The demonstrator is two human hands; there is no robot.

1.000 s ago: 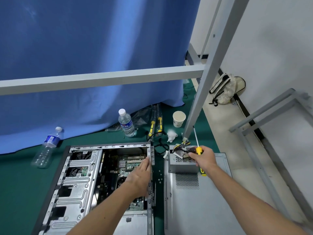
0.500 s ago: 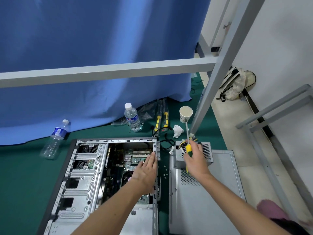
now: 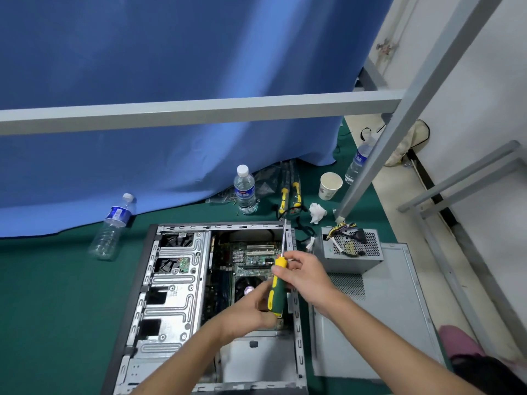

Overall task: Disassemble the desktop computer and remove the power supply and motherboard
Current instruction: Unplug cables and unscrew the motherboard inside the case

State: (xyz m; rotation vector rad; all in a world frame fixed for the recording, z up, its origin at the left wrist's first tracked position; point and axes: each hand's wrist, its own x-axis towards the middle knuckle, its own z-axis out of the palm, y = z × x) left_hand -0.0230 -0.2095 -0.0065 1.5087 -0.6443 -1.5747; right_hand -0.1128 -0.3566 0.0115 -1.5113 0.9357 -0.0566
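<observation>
The open computer case (image 3: 176, 295) lies on its side on the green mat, its motherboard (image 3: 251, 258) showing inside. The grey power supply (image 3: 352, 252), wires bunched on top, sits on the removed side panel (image 3: 382, 315) to the right of the case. Over the case's right side both hands meet on a green-and-yellow screwdriver (image 3: 276, 289) whose shaft points up and away. My right hand (image 3: 305, 276) holds the upper handle. My left hand (image 3: 251, 312) grips the lower handle from below.
Two water bottles (image 3: 244, 189) (image 3: 112, 226), a paper cup (image 3: 330, 185), spare screwdrivers (image 3: 289, 195) and a crumpled tissue (image 3: 317, 212) lie behind the case. A grey metal frame (image 3: 199, 109) crosses overhead; its leg (image 3: 368, 172) stands by the power supply. A blue curtain hangs behind.
My right hand left the power supply and carried the screwdriver leftward over the case. My left hand lifted off the case edge and took hold of the handle.
</observation>
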